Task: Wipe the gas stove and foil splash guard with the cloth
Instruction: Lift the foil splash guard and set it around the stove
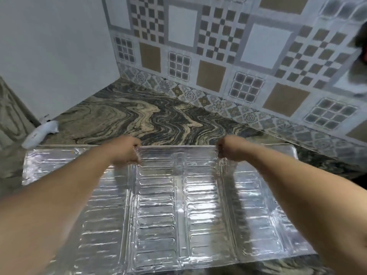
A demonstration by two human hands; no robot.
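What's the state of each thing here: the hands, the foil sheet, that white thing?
Left hand: gripping the foil's far edge.
Right hand: gripping the same edge.
Foil splash guard: unfolded, held over the counter.
White object: lying at the counter's left end, untouched.
Counter: marbled, bare behind the foil.

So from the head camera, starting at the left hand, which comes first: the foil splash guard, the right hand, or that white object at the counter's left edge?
1. Foil splash guard: gripped by the left hand at its far edge.
2. Right hand: across to the right, on the same edge.
3. White object: farthest, at the left end of the counter.
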